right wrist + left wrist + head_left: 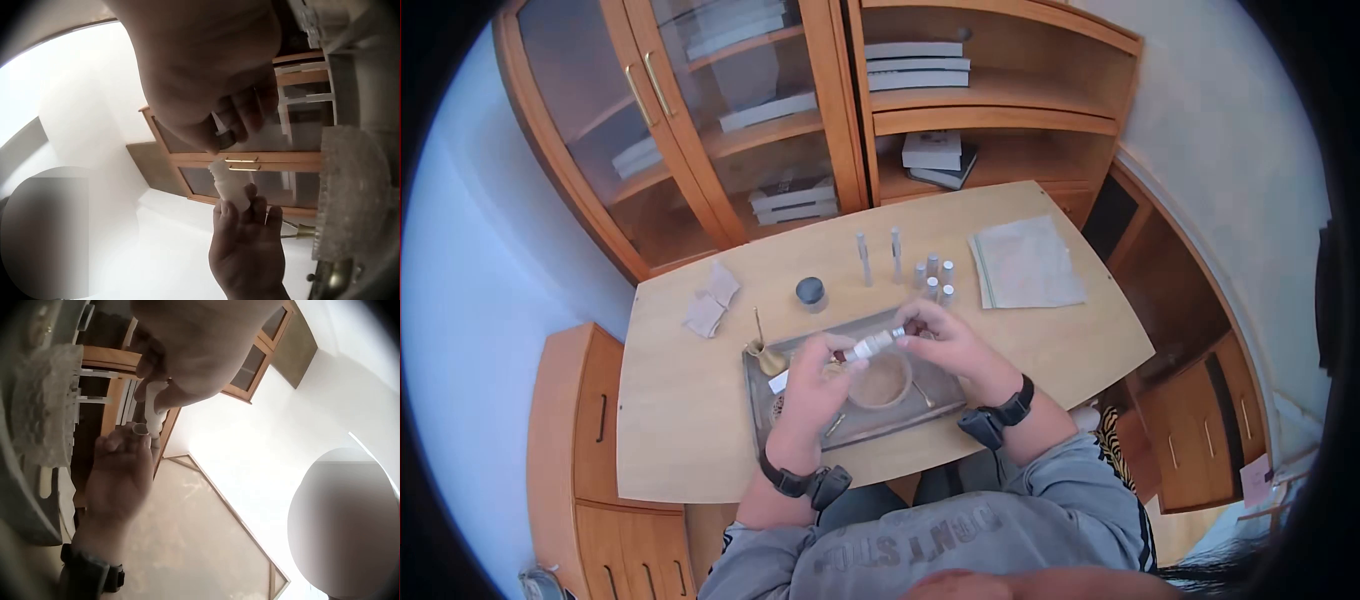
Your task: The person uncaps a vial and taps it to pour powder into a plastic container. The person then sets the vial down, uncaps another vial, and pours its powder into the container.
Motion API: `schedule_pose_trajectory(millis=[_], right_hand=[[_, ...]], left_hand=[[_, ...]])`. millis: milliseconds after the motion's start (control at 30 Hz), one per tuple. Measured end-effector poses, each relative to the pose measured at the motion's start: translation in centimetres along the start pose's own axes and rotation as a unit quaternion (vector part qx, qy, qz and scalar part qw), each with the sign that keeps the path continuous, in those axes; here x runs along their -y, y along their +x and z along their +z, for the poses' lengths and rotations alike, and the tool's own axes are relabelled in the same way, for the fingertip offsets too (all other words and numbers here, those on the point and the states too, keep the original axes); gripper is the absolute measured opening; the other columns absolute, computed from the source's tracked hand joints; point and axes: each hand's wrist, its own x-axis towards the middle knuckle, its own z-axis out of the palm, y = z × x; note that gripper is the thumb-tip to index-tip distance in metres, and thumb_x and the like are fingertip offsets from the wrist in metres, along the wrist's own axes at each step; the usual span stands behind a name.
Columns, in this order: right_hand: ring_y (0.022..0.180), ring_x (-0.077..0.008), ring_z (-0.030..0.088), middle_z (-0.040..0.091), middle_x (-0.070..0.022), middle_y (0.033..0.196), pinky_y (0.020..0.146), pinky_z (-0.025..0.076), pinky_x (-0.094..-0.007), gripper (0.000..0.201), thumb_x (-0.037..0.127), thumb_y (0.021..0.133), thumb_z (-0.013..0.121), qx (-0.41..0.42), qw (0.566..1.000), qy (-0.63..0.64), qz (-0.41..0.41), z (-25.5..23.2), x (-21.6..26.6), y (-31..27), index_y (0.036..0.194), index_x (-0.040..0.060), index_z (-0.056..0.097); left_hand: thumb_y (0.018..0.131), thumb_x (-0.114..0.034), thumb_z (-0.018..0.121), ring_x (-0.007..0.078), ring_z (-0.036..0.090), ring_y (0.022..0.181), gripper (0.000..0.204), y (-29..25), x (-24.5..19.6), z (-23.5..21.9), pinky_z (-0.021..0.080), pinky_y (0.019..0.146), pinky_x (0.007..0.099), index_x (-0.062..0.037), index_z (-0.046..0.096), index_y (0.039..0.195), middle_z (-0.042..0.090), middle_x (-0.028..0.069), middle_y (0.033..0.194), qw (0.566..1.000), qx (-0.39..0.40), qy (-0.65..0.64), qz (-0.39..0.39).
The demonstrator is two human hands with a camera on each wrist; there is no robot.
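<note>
1. White vial held level above the tray, directly over the round bowl; left hand grips its lower end, right hand pinches the cap end.
2. Head view alone shows the bench; wrist views look upward, showing the vial between curled fingers against cabinet doors, with its open mouth seen only from the left wrist.
3. Count beyond the tray: two tall tubes, four short vials, one dark-lidded jar, one folded cloth.
4. Left of the bowl: one brass funnel.
</note>
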Motion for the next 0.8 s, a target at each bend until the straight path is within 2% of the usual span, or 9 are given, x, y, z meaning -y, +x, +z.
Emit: schedule_pose_trajectory(millis=[67,300,400,467,567,633,700,733,800], right_hand=[[0.09,-0.0096,0.058,0.061,0.0001,0.098,0.08,0.048,-0.027,0.025,0.011,0.094,0.073,0.031,0.996,-0.058,-0.058,0.5,0.5,-0.3,0.116,0.0043,0.063],[0.091,-0.0102,0.058,0.061,-0.0004,0.094,0.081,0.049,-0.0283,0.02,0.011,0.095,0.072,0.023,0.998,-0.027,-0.053,0.9,-0.1,-0.6,0.112,0.0038,0.065],[0.097,-0.0126,0.056,0.059,-0.0027,0.107,0.087,0.047,-0.0291,0.021,0.005,0.094,0.071,0.052,0.997,-0.028,-0.045,0.9,0.1,-0.7,0.114,0.0032,0.063],[0.089,-0.0098,0.057,0.06,-0.0006,0.096,0.08,0.048,-0.0272,0.019,0.011,0.097,0.069,0.047,0.995,-0.036,-0.075,1.4,0.4,-0.7,0.113,0.0038,0.063],[0.088,-0.0106,0.056,0.06,-0.0005,0.095,0.079,0.047,-0.0275,0.019,0.011,0.098,0.066,0.049,0.999,0.0,-0.013,1.6,0.1,-1.0,0.115,0.0043,0.06],[0.087,-0.0112,0.056,0.06,-0.0015,0.094,0.078,0.047,-0.0283,0.019,0.011,0.099,0.064,0.041,0.999,-0.013,-0.012,1.9,0.4,-1.2,0.116,0.0047,0.059],[0.086,-0.0117,0.055,0.06,-0.0025,0.093,0.078,0.047,-0.029,0.018,0.012,0.1,0.062,0.033,0.999,-0.026,-0.011,2.0,0.5,-1.4,0.117,0.0052,0.059],[0.085,-0.0155,0.057,0.06,-0.0051,0.094,0.078,0.048,-0.031,0.018,0.013,0.101,0.061,0.038,0.997,-0.062,-0.018,2.0,0.5,-1.4,0.117,0.0051,0.058],[0.085,-0.0192,0.059,0.06,-0.0077,0.094,0.078,0.049,-0.0331,0.018,0.014,0.102,0.06,0.041,0.994,-0.095,-0.023,2.1,0.2,-1.6,0.117,0.0051,0.057]], left_hand=[[0.08,-0.005,0.08,0.0213,0.062,0.086,0.026,-0.2,-0.5,0.0,0.05,0.079,0.034,-0.0033,0.066,0.101,0.064,0.0092,0.091,1.0,0.001,0.018,0.004],[0.079,-0.009,0.08,0.0261,0.062,0.084,0.025,-0.3,-1.5,-0.1,0.05,0.077,0.0369,-0.0023,0.066,0.099,0.064,0.0116,0.088,0.998,0.015,0.056,0.02],[0.08,-0.011,0.08,0.0271,0.062,0.083,0.026,-0.4,-1.3,-0.1,0.05,0.076,0.038,-0.0025,0.067,0.1,0.065,0.0119,0.089,0.994,0.032,0.095,0.046],[0.08,-0.012,0.08,0.0274,0.063,0.083,0.026,-0.4,-1.7,-0.1,0.05,0.076,0.0383,-0.0024,0.067,0.101,0.065,0.0121,0.089,0.993,0.034,0.1,0.049],[0.081,-0.013,0.079,0.0282,0.062,0.082,0.026,-0.5,-1.7,0.0,0.05,0.075,0.0388,-0.0019,0.067,0.101,0.066,0.0124,0.088,0.993,0.043,0.102,0.045],[0.082,-0.013,0.079,0.0287,0.062,0.081,0.026,-0.4,-1.5,0.1,0.05,0.075,0.0389,-0.0015,0.067,0.101,0.066,0.0125,0.087,0.993,0.052,0.099,0.036],[0.084,-0.012,0.078,0.0271,0.062,0.08,0.023,-0.4,-1.2,0.1,0.049,0.074,0.0374,-0.0014,0.067,0.101,0.065,0.0116,0.085,0.994,0.063,0.081,0.033],[0.084,-0.012,0.078,0.0271,0.062,0.08,0.023,-0.4,-1.3,0.1,0.049,0.074,0.0374,-0.0014,0.067,0.101,0.065,0.0116,0.085,0.994,0.066,0.081,0.032],[0.088,-0.01,0.075,0.0191,0.063,0.081,0.018,-0.6,-1.4,0.1,0.049,0.074,0.0329,-0.0014,0.067,0.102,0.066,0.008,0.086,0.998,0.051,0.039,-0.001]])
